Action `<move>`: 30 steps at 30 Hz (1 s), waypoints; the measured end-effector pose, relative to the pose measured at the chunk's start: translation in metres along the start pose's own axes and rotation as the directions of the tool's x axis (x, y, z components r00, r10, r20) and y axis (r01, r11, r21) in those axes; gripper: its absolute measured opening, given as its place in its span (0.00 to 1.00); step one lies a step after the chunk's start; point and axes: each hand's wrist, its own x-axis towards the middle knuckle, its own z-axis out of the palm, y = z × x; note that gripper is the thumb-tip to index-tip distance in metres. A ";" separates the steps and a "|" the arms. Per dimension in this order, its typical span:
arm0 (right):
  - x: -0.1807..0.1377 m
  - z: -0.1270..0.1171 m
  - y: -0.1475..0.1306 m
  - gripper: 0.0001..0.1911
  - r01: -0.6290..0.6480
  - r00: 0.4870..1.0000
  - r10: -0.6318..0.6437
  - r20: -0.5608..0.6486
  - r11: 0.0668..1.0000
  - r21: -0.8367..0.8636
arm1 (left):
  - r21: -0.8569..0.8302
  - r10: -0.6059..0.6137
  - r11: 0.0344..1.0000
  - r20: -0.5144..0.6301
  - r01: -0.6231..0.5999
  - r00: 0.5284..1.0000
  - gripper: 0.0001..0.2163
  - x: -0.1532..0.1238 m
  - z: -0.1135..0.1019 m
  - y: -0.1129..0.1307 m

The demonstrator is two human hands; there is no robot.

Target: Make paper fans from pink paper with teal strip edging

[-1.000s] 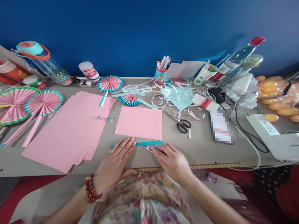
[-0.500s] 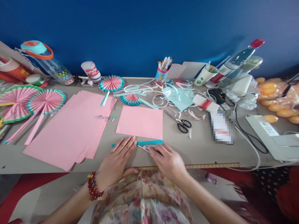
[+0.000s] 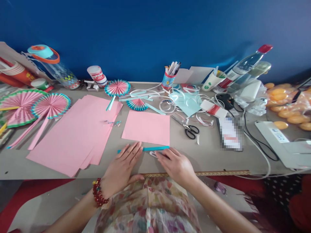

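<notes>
A narrow teal paper strip (image 3: pixel 155 148) lies across the desk in front of me. My left hand (image 3: pixel 125 163) is flat over its left part, fingers stretched out and thumb apart. My right hand (image 3: pixel 175 163) is closed around a small utility knife (image 3: pixel 153 154), whose pale rounded end shows just below the strip; the rest is hidden under the fingers. Right of centre, these fingers are close to the strip's right end. Just beyond the strip lies a pink paper sheet (image 3: pixel 147 127). Black-handled scissors (image 3: pixel 190 131) rest to its right.
Large pink sheets (image 3: pixel 70 136) are stacked at left, beside pleated paper fans (image 3: pixel 51 105). Paper strips and a light blue sheet (image 3: pixel 186 103) lie behind. A pen holder (image 3: pixel 168 79), a bottle (image 3: pixel 250 64) and a power strip (image 3: pixel 279 136) stand or lie farther out.
The thin metal tip that stuck out from the knife toward my left hand no longer shows. Both hands keep nearly the same place; the view has shifted slightly.
</notes>
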 end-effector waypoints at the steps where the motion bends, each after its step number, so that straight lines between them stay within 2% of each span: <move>1: 0.000 0.000 0.001 0.13 0.008 1.000 -0.008 -0.004 1.000 0.004 | -0.004 0.000 1.000 -0.002 0.000 1.000 0.43 0.000 0.000 0.000; 14: 0.005 0.002 -0.012 0.11 0.002 1.000 -0.002 0.006 1.000 -0.025 | -0.031 -0.022 0.999 0.002 0.023 1.000 0.43 0.001 0.001 0.002; 22: 0.003 0.003 -0.012 0.12 0.007 1.000 -0.007 -0.018 1.000 -0.009 | -0.097 -0.004 0.995 0.009 0.005 1.000 0.39 -0.011 -0.016 -0.012; 30: 0.005 0.002 -0.013 0.13 -0.004 1.000 0.004 0.002 1.000 0.012 | -0.062 -0.032 0.998 -0.005 0.032 0.999 0.43 -0.015 0.000 -0.012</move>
